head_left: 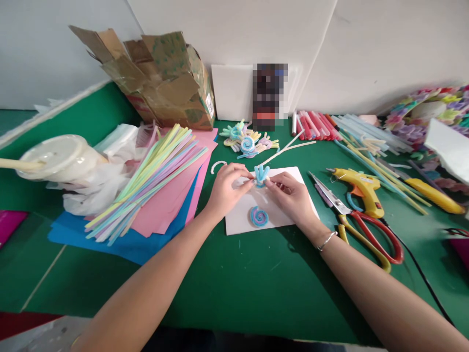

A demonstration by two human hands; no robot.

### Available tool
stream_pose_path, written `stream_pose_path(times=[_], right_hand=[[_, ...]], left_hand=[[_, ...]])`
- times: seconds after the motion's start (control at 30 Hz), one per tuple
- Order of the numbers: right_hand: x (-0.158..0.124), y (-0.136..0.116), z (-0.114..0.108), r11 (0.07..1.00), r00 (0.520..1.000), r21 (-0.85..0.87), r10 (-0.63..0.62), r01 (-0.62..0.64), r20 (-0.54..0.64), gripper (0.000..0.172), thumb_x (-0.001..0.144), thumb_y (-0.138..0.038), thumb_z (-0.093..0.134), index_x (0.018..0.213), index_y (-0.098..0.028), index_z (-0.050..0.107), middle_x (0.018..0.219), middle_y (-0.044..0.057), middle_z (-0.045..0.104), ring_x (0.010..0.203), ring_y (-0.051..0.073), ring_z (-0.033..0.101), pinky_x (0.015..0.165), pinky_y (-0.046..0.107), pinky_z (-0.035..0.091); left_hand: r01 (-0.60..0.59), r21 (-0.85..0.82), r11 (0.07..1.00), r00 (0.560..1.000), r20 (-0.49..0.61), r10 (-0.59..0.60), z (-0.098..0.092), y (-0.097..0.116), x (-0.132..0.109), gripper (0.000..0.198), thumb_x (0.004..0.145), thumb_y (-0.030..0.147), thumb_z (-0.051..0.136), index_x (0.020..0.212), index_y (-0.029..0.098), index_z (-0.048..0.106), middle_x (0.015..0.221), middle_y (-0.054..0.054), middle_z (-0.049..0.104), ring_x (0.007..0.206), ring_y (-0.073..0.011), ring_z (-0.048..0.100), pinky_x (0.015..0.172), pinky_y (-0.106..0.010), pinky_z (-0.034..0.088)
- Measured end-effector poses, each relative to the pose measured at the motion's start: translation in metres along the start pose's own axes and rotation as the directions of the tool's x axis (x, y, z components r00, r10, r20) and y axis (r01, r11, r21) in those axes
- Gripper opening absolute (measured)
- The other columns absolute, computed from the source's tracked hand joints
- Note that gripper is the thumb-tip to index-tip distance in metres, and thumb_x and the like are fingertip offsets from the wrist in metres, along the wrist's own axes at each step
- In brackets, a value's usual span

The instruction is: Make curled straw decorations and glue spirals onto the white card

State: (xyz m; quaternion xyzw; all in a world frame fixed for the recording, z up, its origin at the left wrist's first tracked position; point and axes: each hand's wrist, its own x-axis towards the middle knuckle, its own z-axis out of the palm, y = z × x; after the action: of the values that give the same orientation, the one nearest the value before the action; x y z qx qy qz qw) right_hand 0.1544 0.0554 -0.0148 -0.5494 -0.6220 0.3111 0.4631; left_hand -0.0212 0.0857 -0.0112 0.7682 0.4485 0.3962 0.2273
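A small light-blue looped pipe-cleaner piece (261,175) is pinched between my two hands above a white sheet (242,215). My left hand (230,187) grips its left side with closed fingers and thumb. From the right, my right hand (293,195) holds it in the same way, a bracelet round the wrist. Just below them a blue and purple spiral (259,216) lies flat on the sheet. Behind the hands sits a pile of finished pastel pieces (247,144), with two pale stems (286,150) beside it.
Pastel pipe cleaners (146,181) lie on pink and blue sheets at left, near a lidded cup (62,156) and cardboard box (172,88). At right are scissors (361,225), a yellow glue gun (362,188) with a cord, glue sticks and a yellow cutter (436,195).
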Motion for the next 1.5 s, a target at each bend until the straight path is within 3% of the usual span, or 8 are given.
stream_pose_path(times=[0.2,0.3,0.53,0.77,0.87,1.07,1.3,1.5], right_hand=[[-0.002,-0.003,0.002,0.989,0.991,0.146,0.050,-0.032,-0.127,0.015,0.077,-0.031,0.062,0.087,-0.022,0.070,0.084,0.004,0.072,0.076,0.018,0.065,0.069,0.034,0.051],[-0.003,-0.003,0.003,0.979,0.975,0.199,0.005,0.041,-0.223,0.012,0.076,-0.025,0.063,0.087,-0.023,0.068,0.093,0.004,0.072,0.087,0.019,0.066,0.079,0.036,0.052],[-0.008,0.000,0.002,0.983,0.974,0.041,-0.173,0.180,-0.149,0.022,0.082,-0.023,0.056,0.102,-0.027,0.065,0.103,0.003,0.070,0.096,0.019,0.065,0.085,0.039,0.052],[-0.009,-0.002,-0.001,0.955,0.958,0.073,-0.288,0.287,0.007,0.026,0.086,-0.017,0.050,0.103,-0.030,0.066,0.109,0.000,0.069,0.106,0.018,0.061,0.094,0.038,0.047],[-0.007,-0.001,-0.001,0.960,0.975,0.169,-0.219,0.222,-0.041,0.022,0.087,-0.023,0.054,0.104,-0.030,0.065,0.109,0.001,0.068,0.104,0.019,0.061,0.088,0.038,0.049],[-0.002,0.001,0.000,0.978,0.997,0.197,-0.071,0.074,-0.025,0.014,0.080,-0.036,0.063,0.081,-0.023,0.066,0.081,0.001,0.067,0.074,0.015,0.059,0.068,0.030,0.047],[0.000,0.002,-0.001,0.957,0.997,0.282,0.079,-0.071,-0.018,0.022,0.075,-0.042,0.067,0.070,-0.021,0.065,0.071,0.001,0.064,0.063,0.013,0.053,0.061,0.028,0.042],[0.000,0.003,-0.001,0.942,0.992,0.319,0.121,-0.109,-0.020,0.023,0.074,-0.043,0.067,0.070,-0.021,0.066,0.072,0.000,0.065,0.062,0.012,0.052,0.060,0.028,0.040]], left_hand=[[-0.022,0.022,1.000,0.988,-0.149,0.025,-0.003,0.004,-0.002,0.018,0.089,0.029,0.051,0.102,0.025,0.063,0.106,-0.005,0.062,0.104,-0.0187,0.056,0.093,-0.036,0.044],[0.040,-0.004,0.999,0.958,-0.285,-0.040,-0.003,0.006,-0.003,0.016,0.090,0.032,0.050,0.091,0.023,0.063,0.090,-0.003,0.063,0.089,-0.0167,0.058,0.081,-0.032,0.047],[-0.001,-0.174,0.985,0.989,-0.146,-0.025,0.001,0.011,-0.006,0.022,0.085,0.040,0.056,0.080,0.020,0.064,0.077,-0.001,0.062,0.070,-0.0136,0.053,0.065,-0.028,0.046],[0.058,-0.306,0.950,0.981,-0.161,-0.112,0.003,0.008,-0.004,0.010,0.080,0.029,0.063,0.079,0.020,0.067,0.074,-0.001,0.062,0.069,-0.0126,0.054,0.064,-0.025,0.045],[0.061,-0.302,0.951,0.980,-0.165,-0.115,0.002,0.007,-0.004,0.006,0.078,0.025,0.064,0.078,0.020,0.067,0.073,0.000,0.061,0.069,-0.0126,0.055,0.066,-0.026,0.046],[0.010,-0.260,0.966,0.997,-0.077,-0.031,0.002,0.012,-0.007,0.002,0.077,0.021,0.066,0.078,0.020,0.067,0.074,0.000,0.064,0.073,-0.0137,0.058,0.068,-0.026,0.048],[-0.012,-0.160,0.987,0.988,-0.151,-0.012,0.001,0.008,-0.006,0.020,0.089,0.026,0.051,0.078,0.020,0.067,0.080,-0.003,0.065,0.079,-0.0145,0.060,0.073,-0.029,0.049],[-0.122,-0.055,0.991,0.979,-0.172,0.111,0.001,0.007,-0.007,0.005,0.082,0.022,0.062,0.083,0.021,0.067,0.084,-0.002,0.064,0.083,-0.0152,0.060,0.076,-0.031,0.049]])
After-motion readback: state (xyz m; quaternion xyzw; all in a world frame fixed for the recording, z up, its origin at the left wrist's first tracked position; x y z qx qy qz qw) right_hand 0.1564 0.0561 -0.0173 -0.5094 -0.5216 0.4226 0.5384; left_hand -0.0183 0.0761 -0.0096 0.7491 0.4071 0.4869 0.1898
